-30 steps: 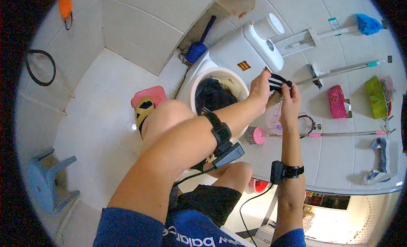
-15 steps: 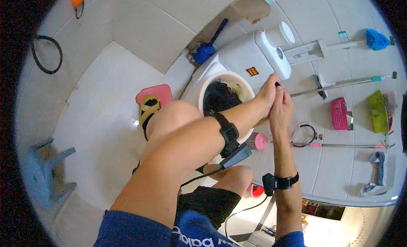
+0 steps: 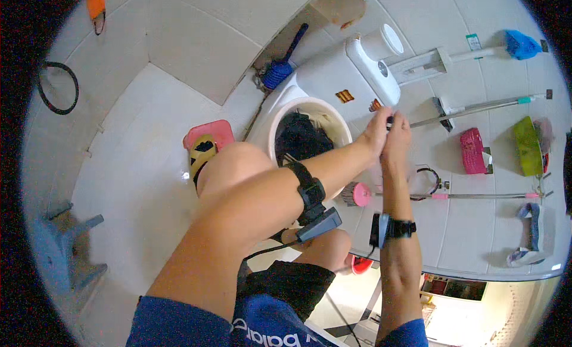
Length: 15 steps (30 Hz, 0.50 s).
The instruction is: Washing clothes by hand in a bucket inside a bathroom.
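Observation:
My left hand [image 3: 375,134] and my right hand [image 3: 395,143] are closed side by side beyond the bucket's right side, in front of the white toilet tank [image 3: 386,84]. Between them shows a small black thing with a pale band [image 3: 389,122]; the fingers hide most of it, so its kind is unclear. Left of my left wrist stands a cream bucket [image 3: 277,117] with dark cloth [image 3: 304,138] heaped inside. My left forearm crosses over the bucket's near side and covers part of it. Both forearms wear black straps with small devices.
Behind the bucket is the white toilet [image 3: 322,78], with a blue brush [image 3: 278,73] beside it. Handled cleaning tools, a pink basket [image 3: 472,151] and a green basket [image 3: 528,147] line the right wall. A pink-topped brush [image 3: 359,194] and grey stool [image 3: 65,239] stand nearby.
The right forearm has twisted, turning its strap device. More of the black thing shows between my hands. The whole view has shifted slightly.

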Available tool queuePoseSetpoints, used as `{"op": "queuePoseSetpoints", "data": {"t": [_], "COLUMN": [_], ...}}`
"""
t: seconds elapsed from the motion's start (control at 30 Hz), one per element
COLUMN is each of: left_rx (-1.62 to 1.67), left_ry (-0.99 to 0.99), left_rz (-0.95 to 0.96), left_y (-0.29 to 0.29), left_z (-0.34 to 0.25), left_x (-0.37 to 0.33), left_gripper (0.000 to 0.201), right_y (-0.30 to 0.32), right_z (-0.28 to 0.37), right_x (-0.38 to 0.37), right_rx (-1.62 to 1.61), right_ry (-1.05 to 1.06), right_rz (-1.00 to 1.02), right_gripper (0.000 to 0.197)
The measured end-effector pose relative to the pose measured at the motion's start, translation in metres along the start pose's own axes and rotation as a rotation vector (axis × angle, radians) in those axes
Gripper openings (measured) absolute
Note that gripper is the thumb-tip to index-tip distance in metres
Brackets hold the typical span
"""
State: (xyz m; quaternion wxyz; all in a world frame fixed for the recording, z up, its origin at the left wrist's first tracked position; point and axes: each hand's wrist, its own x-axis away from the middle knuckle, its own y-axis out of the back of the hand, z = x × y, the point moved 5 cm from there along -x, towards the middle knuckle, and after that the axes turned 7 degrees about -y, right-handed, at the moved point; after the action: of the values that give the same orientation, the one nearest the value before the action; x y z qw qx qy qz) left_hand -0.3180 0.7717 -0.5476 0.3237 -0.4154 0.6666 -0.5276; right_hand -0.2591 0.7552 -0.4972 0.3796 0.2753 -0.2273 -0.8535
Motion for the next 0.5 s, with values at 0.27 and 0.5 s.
{"op": "queuePoseSetpoints", "data": {"t": [0.27, 0.5], "left_rx": [-0.031, -0.021], "left_ry": [0.024, 0.148], "left_rz": [0.03, 0.05], "left_y": [-0.019, -0.01], "left_z": [-0.004, -0.005], "left_x": [0.008, 0.006], "left_gripper": [0.046, 0.064], "right_y": [0.023, 0.011], "right_z": [-0.03, 0.017], "right_x": [-0.031, 0.017], "right_rx": [0.216, 0.063], "right_ry": [0.041, 0.007], "right_rz": [-0.063, 0.033], "right_gripper": [0.041, 0.04]}}
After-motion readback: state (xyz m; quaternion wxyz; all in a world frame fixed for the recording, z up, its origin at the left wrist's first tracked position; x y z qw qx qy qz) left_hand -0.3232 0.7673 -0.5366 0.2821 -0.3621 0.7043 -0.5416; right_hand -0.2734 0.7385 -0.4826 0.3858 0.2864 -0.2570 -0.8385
